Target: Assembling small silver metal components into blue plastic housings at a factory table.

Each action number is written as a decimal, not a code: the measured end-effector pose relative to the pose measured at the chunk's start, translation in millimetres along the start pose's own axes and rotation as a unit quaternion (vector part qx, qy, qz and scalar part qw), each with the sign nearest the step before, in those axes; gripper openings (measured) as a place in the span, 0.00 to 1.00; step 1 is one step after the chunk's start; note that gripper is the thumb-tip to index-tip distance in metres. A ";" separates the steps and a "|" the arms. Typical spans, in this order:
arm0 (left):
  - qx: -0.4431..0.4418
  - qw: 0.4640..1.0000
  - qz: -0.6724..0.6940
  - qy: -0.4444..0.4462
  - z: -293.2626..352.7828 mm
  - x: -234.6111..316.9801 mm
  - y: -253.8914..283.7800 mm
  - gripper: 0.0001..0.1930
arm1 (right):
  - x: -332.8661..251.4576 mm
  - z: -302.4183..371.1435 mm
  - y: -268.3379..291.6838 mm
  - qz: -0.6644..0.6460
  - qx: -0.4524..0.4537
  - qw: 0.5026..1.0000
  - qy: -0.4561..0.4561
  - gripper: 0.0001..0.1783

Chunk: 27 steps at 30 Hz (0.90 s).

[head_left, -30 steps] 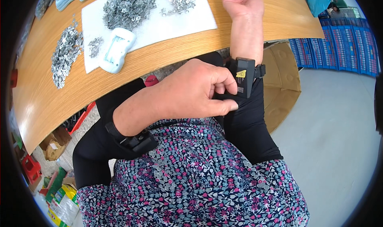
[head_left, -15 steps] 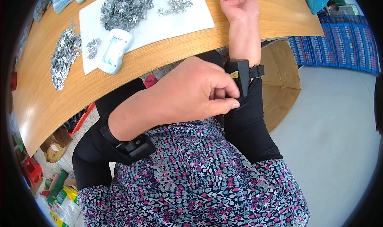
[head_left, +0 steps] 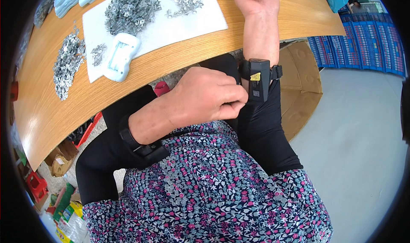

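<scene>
My left hand (head_left: 207, 93) is raised in front of my lap with its fingers curled together. Its fingertips are close beside a black box-shaped wrist device (head_left: 259, 83) strapped on my right wrist; whether they pinch anything I cannot make out. My right hand (head_left: 257, 0) lies palm up over the table, fingers loosely bent and partly cut off by the upper edge, with nothing seen in the palm. A second black device (head_left: 147, 152) sits on my left wrist. On the table, a pale blue plastic housing (head_left: 122, 57) lies nearest my left hand.
Heaps of small silvery metal pieces (head_left: 131, 10) lie on a white foam sheet (head_left: 179, 27), with another pile (head_left: 68, 63) on the wooden table (head_left: 38, 119). More blue housings (head_left: 67, 1) are at the far left. An open carton (head_left: 301, 85) stands below the right side, near blue stacks (head_left: 358, 42).
My left hand has drawn slightly left, away from the wrist device, and its fingers have curled tighter. My right arm has shifted a little up the picture, with the device turned to show its face.
</scene>
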State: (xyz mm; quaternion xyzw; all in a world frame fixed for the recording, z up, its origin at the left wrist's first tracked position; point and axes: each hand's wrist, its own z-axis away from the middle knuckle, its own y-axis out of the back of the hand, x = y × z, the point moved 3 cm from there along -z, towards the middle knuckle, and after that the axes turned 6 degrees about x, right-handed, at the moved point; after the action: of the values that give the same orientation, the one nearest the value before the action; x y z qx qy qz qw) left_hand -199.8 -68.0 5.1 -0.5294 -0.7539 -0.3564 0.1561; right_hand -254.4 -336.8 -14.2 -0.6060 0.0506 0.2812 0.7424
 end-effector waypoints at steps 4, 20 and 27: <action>-0.013 0.998 0.039 -0.043 -6.1 13.8 3.7 0.08 | 4.8 -7.1 7.8 0.012 -0.008 1.000 -0.005 0.18; 0.012 0.988 0.065 0.140 -18.0 13.5 19.1 0.07 | 9.6 -8.5 2.3 0.016 -0.034 0.999 -0.012 0.22; -0.014 0.955 0.120 0.272 1.5 -5.1 28.7 0.04 | -0.6 1.4 8.8 0.011 -0.031 0.999 -0.019 0.22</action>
State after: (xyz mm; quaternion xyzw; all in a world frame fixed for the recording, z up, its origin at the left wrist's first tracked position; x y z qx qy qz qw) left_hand -171.5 -65.2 11.6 -0.5015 -0.6088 -0.4761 0.3889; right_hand -259.5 -334.8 -21.2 -0.6230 0.0338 0.3021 0.7208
